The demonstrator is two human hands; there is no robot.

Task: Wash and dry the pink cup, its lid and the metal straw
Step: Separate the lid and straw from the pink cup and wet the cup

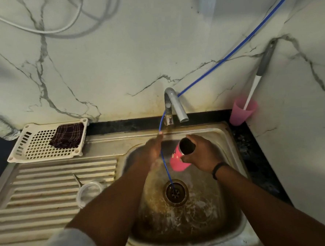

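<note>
We rinse the cup (176, 161) over the sink (223, 134).
Right hand (201, 154) clamps it; left hand (153, 150) open by the tap (173, 105); lid (89, 192) comes next, we judge.

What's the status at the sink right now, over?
Right hand grips pink cup over sink. Left hand open, empty. Lid and metal straw on drainboard. Blue tube hangs between hands.
</note>
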